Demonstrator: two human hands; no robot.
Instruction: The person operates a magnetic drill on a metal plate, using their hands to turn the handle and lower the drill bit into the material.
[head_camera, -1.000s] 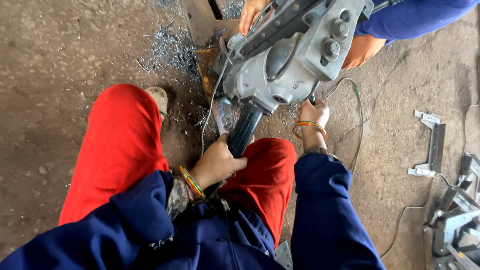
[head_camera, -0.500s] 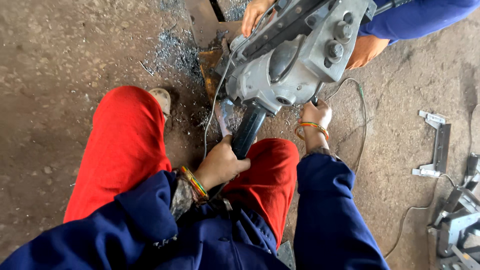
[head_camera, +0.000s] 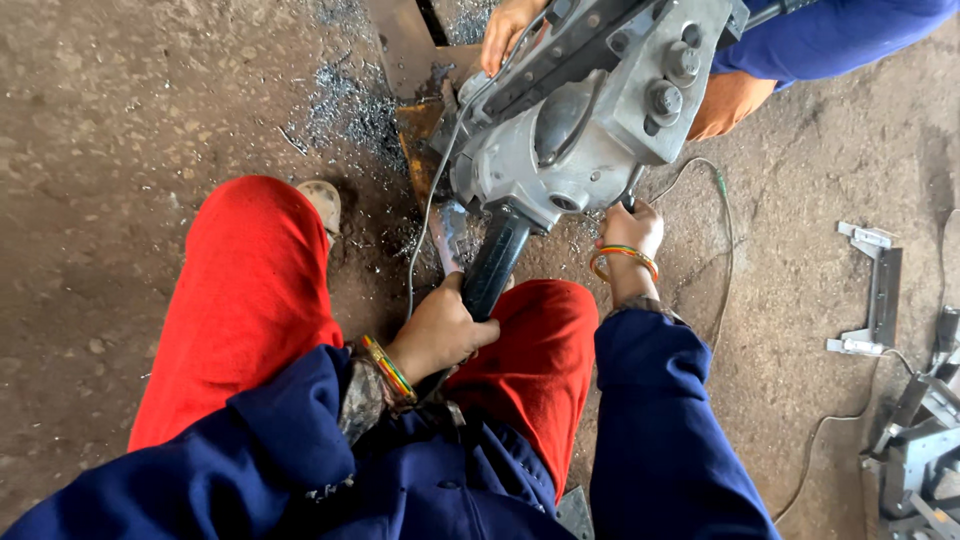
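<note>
Gripping the black handle (head_camera: 495, 262) of a heavy grey machine (head_camera: 590, 110), the left hand (head_camera: 440, 330) has its fingers curled tight around the lower end of the handle, just above the red trouser knee (head_camera: 540, 340). The right hand (head_camera: 628, 228) reaches up under the machine's body; its fingers are bent around a small dark part there, though what exactly they hold cannot be told. Both wrists wear coloured bangles (head_camera: 388, 368).

Compared with a second ago, the machine sits higher and further toward the top right corner of the view, and its bolted side plate shows more fully. The left hand has slid a little lower on the handle and nearer the knee, while the right hand has stayed under the machine body.

Another person's hand (head_camera: 510, 30) rests on the top of the machine, beside a blue sleeve (head_camera: 830, 30), much as before. Metal shavings (head_camera: 350, 100) lie on the dirt floor (head_camera: 120, 150) beside a rusty steel plate (head_camera: 410, 50). A thin cable (head_camera: 725, 250) loops across the floor, and grey metal brackets (head_camera: 875, 290) lie near the right edge.
</note>
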